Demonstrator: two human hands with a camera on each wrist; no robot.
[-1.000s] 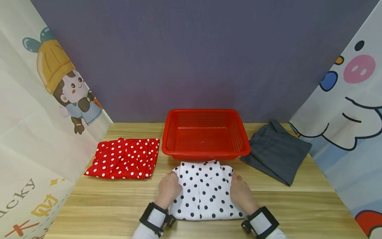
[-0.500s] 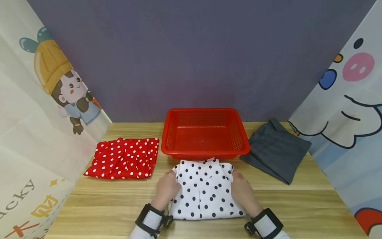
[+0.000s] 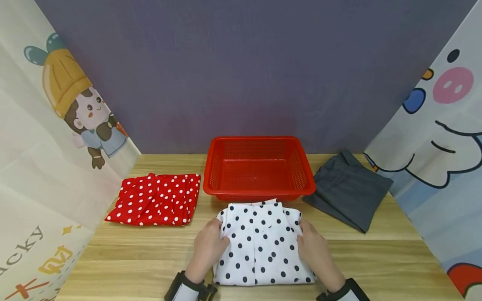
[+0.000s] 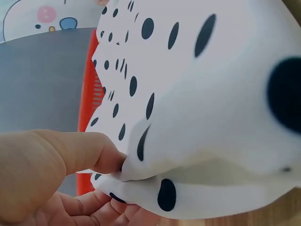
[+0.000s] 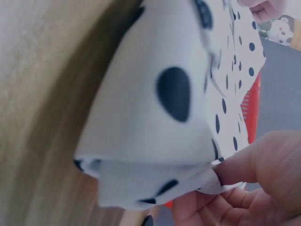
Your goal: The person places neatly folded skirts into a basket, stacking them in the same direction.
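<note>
A folded white garment with black polka dots [image 3: 260, 246] is in front of the red basket [image 3: 260, 197], its far edge close to the basket's front wall. My left hand [image 3: 208, 246] grips its left side; in the left wrist view the thumb [image 4: 89, 150] lies on top and the fingers are curled beneath the cloth. On the right side my right hand [image 3: 316, 251] pinches the cloth, thumb above and fingers below in the right wrist view. That view also shows a gap with shadow between the garment's near part [image 5: 141, 103] and the wooden table.
To the left lies a folded red cloth with white dots [image 3: 156, 200]. A folded dark grey cloth [image 3: 348, 192] lies right of the basket. The wooden table [image 3: 132, 259] ends at a grey backdrop [image 3: 248, 75], with printed curtains [image 3: 37, 146] at both sides.
Both hands have shifted slightly toward the person and a little apart, gripping the white dotted garment, which has moved nearer and slightly right. The basket and other cloths stay put.
</note>
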